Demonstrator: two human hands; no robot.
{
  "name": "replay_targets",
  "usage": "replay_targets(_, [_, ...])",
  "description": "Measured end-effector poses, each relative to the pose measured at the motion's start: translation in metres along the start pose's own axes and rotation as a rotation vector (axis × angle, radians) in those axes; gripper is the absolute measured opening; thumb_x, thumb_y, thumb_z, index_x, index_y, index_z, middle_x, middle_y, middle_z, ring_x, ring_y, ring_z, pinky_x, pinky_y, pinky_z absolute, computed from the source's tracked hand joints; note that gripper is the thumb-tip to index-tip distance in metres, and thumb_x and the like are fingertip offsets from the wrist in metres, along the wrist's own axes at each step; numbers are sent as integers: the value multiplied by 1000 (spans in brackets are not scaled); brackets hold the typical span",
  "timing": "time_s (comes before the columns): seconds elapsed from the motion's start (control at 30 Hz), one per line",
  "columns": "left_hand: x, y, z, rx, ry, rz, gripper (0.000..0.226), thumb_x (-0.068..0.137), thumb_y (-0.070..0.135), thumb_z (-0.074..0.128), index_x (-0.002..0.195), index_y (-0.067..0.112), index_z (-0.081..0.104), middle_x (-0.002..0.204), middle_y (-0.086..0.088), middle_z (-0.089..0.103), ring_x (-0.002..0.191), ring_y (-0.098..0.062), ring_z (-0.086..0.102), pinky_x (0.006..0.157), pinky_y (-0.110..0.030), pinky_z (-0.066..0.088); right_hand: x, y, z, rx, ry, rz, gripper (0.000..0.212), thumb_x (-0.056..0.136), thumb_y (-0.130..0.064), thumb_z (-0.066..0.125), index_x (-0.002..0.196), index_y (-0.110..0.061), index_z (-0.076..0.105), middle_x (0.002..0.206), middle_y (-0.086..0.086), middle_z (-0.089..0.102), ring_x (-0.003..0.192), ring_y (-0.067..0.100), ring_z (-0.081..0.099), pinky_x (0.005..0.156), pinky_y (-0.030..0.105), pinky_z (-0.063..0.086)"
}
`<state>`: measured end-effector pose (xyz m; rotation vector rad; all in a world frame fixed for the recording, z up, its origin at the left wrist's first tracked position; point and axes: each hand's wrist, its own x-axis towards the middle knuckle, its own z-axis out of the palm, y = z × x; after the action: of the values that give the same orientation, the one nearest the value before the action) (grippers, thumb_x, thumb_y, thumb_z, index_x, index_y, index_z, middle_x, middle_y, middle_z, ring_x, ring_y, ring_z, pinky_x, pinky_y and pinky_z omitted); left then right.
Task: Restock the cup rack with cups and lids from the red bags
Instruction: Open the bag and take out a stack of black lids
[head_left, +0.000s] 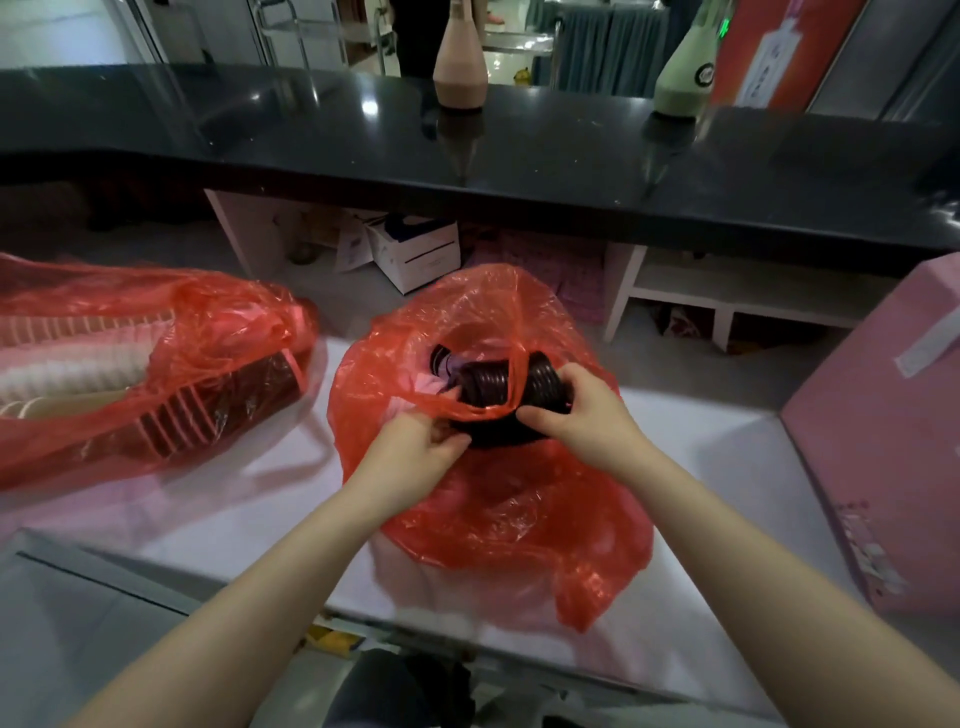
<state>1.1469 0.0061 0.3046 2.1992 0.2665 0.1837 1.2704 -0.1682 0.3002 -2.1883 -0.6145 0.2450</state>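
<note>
Hands at the mouth of a red bag (498, 499) standing on a white work surface (249, 519). The left hand (415, 457) pinches the near rim of the bag's opening, fingers curled into the plastic. The right hand (582, 415), just to the right of the left and close to it, grips a stack of dark lids (498, 387) that lies on its side in the bag's mouth; its fingers wrap over the stack's right end, and its thumb points toward the left hand. A strip of red plastic, one of the bag's handles, crosses the stack between the two hands. The remainder of the bag spreads below and to the right of the right wrist, crumpled against the surface.

Well to the left of the left hand lies a second red bag (208, 332), on its side. Through its plastic show sleeves of nested cups (72, 374), pale ones farther left and dark ones nearer the hands.

To the right of the right hand, at the frame's edge, stands a pink box (883, 441) with a strip of tape on its upper face. Beyond both hands runs a black counter (519, 150). On it stand a pink bottle (460, 67), directly beyond the hands, and a pale green bottle (683, 78), farther right. Beneath the counter, beyond the left hand, a white carton (421, 254) rests on the floor.
</note>
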Motion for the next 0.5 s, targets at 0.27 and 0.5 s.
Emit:
replay_targets(0.27, [13,40,-39,-149,132,181,29,89,13,59,92,40,67,76,31,63,83,6,59,73,-15,43,-3,-33,-25,402,112,22,27,85,-35,67,107,-24,54,105,-2,65,96,14,64,88,43,53])
replay_targets(0.5, [24,54,-57,-681,160,-18,43,79,0,69,113,23,57,114,-6,59,100,-17,62,82,-27,54,-6,-59,-38,721,130,-1,43,71,-39,68,108,-19,58,92,-3,71,86,15,70,74,36,56])
